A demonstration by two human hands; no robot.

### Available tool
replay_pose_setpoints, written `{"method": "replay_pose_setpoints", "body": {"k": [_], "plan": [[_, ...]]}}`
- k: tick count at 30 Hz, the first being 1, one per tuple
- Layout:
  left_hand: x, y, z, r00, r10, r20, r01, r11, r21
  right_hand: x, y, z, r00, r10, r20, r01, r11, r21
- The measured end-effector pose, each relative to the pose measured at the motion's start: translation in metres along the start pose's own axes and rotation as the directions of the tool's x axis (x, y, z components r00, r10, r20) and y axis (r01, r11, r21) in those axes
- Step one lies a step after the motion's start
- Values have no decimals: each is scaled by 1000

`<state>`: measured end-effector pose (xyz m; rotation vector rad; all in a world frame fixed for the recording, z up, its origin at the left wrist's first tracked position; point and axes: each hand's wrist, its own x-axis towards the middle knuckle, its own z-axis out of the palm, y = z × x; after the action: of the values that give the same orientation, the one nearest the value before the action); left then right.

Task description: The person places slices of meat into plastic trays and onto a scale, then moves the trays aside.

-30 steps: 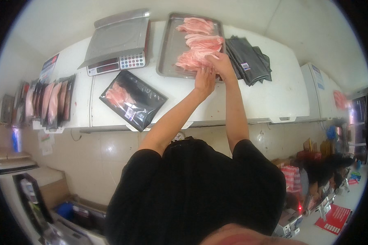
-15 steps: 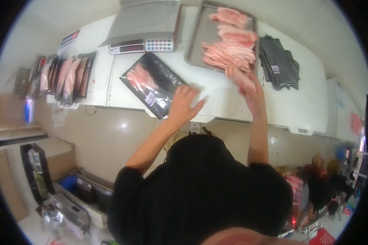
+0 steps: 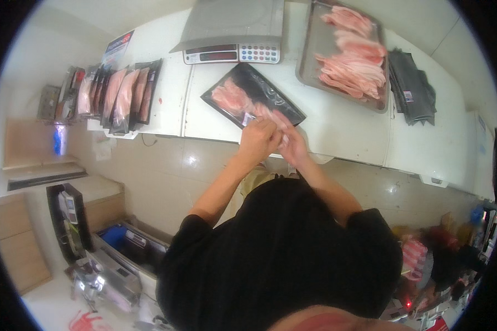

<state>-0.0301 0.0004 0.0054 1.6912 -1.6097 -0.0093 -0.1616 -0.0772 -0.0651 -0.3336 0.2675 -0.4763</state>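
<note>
Head view, single frame.

Item 1: black pouch (image 3: 252, 102), flat, glossy, lying at an angle on the white bench (image 3: 348, 127) just in front of the scale. Contents: pink meat slices, seen through the clear face. A small white label sits at its near edge.

Item 2: left hand (image 3: 257, 140), at the near corner of the pouch, fingers curled in a closed grip on the pouch's edge beside the label.

Item 3: right hand (image 3: 292, 144), touching the left hand, fingers bent and pinching the same near edge of the pouch. Whether a meat slice lies between the fingers cannot be told.

Item 4: metal tray (image 3: 309, 55), shallow, rectangular, far right of the scale. Contents: a heap of raw pink meat slices (image 3: 350, 52), loosely laid, covering most of the tray floor.

Item 5: weighing scale (image 3: 233, 30), grey platter bare, keypad and display facing the person.

Item 6: stack of dark pouches (image 3: 413, 88), flat, just beside the tray on its right, contents not visible.

Item 7: row of filled pouches (image 3: 119, 94), black-edged, overlapping one another at the bench's left end, each showing pink meat.

Item 8: person's black shirt (image 3: 281, 259), filling the lower middle of the frame.
</note>
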Motion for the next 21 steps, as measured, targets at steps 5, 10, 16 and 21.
{"method": "replay_pose_setpoints", "body": {"k": [5, 10, 16, 21], "plan": [[3, -1, -18, 996, 88, -18, -89, 995, -53, 109, 13, 29, 983, -166, -81, 106, 864, -492], [-25, -14, -46, 990, 73, 121, -43, 970, -239, 123, 20, 41, 797, -498, 342, 309, -150, -939], [-82, -61, -74, 967, -138, 212, 204, 921, -332, 88, 7, 84, 838, -250, 486, 428, -252, -868], [-91, -89, -96, 951, -240, 196, 292, 905, -309, 112, 20, 61, 864, -195, 464, 263, -610, -747]]}}
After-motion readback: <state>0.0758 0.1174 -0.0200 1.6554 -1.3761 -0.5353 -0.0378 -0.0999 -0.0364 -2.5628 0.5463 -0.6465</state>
